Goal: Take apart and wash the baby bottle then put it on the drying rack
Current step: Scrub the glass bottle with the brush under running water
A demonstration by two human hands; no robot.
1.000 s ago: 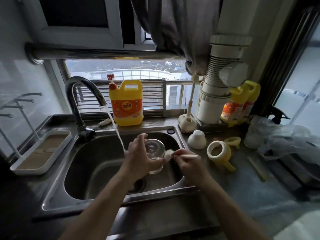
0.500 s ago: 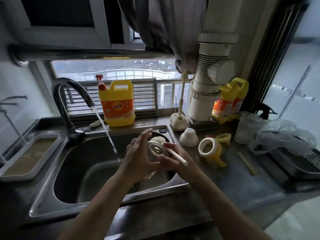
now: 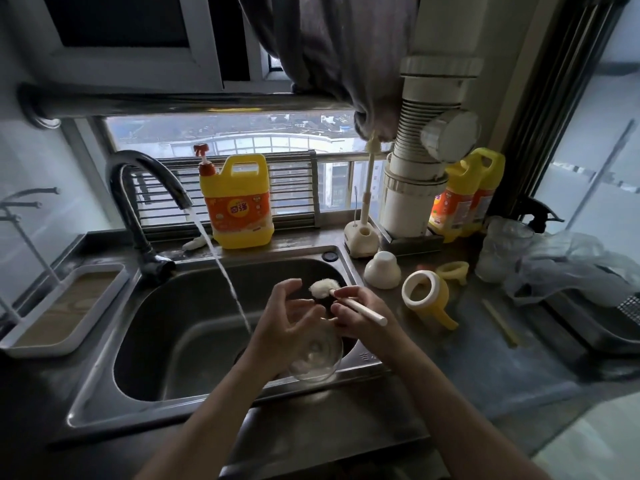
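The clear glass baby bottle hangs low over the sink's front right rim, its base toward me. My left hand is above and around its upper part; the thumb and forefinger are spread, and the lower fingers seem to hold it. My right hand grips the cream handle of a bottle brush, whose fluffy head is outside the bottle, above my left fingers. The yellow handled collar, the white cap and a yellow ring lie on the counter to the right.
Water runs from the black faucet into the sink left of my hands. A white drying tray with metal prongs stands at far left. A yellow detergent jug, a brush stand and plastic bags line the back and right.
The brush has come out of the bottle and now sits above it. The bottle has dropped lower toward the sink's front rim, and my left fingers have spread.
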